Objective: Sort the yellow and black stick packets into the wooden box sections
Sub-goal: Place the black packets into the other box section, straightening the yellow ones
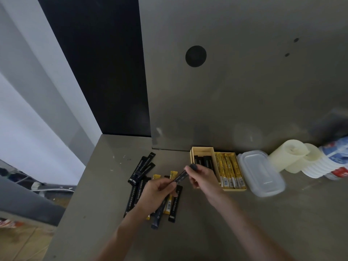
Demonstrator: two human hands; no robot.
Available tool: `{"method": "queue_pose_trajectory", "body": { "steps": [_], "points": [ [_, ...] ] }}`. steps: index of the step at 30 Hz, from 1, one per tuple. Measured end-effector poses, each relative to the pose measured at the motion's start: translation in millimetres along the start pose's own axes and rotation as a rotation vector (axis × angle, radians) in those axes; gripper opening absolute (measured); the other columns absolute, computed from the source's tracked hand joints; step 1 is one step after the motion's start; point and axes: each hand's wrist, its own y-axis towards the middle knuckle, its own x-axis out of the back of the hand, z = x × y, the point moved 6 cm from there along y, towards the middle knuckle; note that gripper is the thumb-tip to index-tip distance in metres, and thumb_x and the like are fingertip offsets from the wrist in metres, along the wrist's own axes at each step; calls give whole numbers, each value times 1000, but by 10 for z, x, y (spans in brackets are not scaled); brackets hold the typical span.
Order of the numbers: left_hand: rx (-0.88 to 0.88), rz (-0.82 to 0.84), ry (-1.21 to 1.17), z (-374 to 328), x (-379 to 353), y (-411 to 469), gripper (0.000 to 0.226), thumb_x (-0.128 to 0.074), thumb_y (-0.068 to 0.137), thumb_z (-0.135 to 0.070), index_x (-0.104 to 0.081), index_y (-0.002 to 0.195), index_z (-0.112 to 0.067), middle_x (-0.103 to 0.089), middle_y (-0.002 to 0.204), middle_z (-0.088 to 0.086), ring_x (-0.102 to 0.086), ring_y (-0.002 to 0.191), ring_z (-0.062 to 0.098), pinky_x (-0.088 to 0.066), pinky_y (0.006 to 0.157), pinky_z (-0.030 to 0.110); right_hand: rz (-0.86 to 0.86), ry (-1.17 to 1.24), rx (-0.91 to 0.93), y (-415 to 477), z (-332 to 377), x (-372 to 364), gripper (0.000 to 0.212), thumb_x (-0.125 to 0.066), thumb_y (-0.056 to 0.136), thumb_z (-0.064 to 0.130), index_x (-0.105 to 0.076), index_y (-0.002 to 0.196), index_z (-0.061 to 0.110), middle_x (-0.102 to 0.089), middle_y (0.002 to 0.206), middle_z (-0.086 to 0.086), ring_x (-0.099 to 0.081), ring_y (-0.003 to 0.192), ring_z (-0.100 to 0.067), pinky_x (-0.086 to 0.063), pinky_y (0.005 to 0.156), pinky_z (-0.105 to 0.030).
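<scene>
Lower centre of the frame, both hands pinch 1 black packet [180, 176]: left hand [160, 188] at its lower end, right hand [202, 176] at its upper. Its long axis points up-right toward the wooden box [202, 149], nearest the right hand.

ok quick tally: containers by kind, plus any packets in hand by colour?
Wooden box: 1
Clear lidded tub: 1
Black packet in hand: 1, pinched between left hand and right hand
Total: 3
</scene>
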Motion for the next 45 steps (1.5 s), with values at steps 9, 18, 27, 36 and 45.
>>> {"method": "queue_pose_trajectory", "body": {
  "steps": [9, 18, 27, 36, 45],
  "points": [
    [10, -203, -175, 3, 110, -37, 12, -65, 95, -16, -77, 95, -16, -76, 77, 5, -56, 50, 10, -44, 55, 17, -36, 236, -87, -40, -90, 102, 20, -68, 93, 25, -68, 90, 6, -64, 75, -5, -65, 72, -18, -57, 69, -29],
    [-55, -245, -267, 7, 145, -69, 33, -58, 94, 4, -68, 118, -16, -77, 99, 5, -56, 57, 17, -51, 55, 27, -4, 142, -7, -91, -67, 127, 24, -70, 91, 13, -67, 114, 14, -71, 102, -11, -72, 89, -19, -59, 79, -30],
    [-15, -256, -305, 32, 143, -41, 37, -63, 94, -4, -58, 125, -22, -77, 95, 8, -58, 58, 18, -52, 54, 25, 45, 50, 40, -129, -105, 120, 26, -71, 90, 14, -64, 115, 17, -68, 109, -12, -71, 92, -17, -60, 83, -32],
    [42, -186, -192, 123, 38, -29, 14, -65, 94, -10, -72, 106, -13, -71, 75, 5, -57, 54, 0, -45, 51, 12, 130, 170, 34, -169, -123, 123, 22, -65, 93, 8, -69, 115, 10, -69, 104, -5, -69, 93, -20, -59, 88, -38],
    [41, -90, -59, 130, -91, -55, 5, -64, 95, -25, -68, 97, -22, -73, 81, 1, -61, 60, 1, -48, 55, 19, -37, 171, -2, -87, -91, 182, 20, -61, 97, 21, -65, 112, 8, -74, 101, -10, -73, 88, -20, -61, 78, -34]
  ]
}}
